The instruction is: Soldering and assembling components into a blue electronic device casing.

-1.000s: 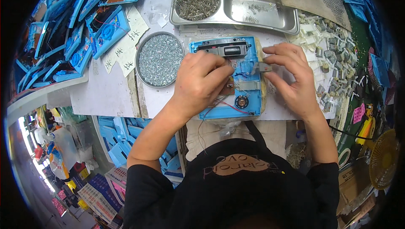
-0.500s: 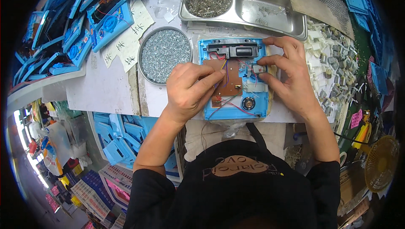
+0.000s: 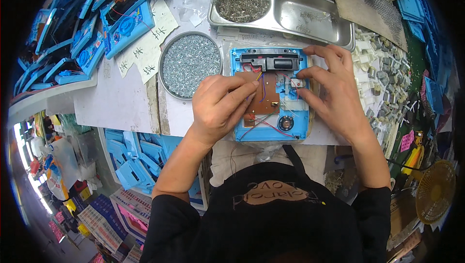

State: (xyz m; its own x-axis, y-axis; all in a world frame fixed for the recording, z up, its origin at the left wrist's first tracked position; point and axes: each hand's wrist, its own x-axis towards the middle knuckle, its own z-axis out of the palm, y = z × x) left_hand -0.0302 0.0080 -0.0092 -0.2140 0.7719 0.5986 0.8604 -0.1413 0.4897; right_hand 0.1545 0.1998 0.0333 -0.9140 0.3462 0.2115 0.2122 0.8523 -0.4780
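Pinching with left hand [image 3: 214, 107] over brown board [image 3: 269, 93]; bracketing grey block [image 3: 297, 83] with parted right hand [image 3: 336, 91]; cannot tell either grip's hold.

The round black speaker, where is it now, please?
In the head view, the speaker sits in the lower right corner of the blue housing, below and left of the right hand.

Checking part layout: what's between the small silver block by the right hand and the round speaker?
In the head view, a pale translucent piece in the blue shell lies between the silver block and round speaker.
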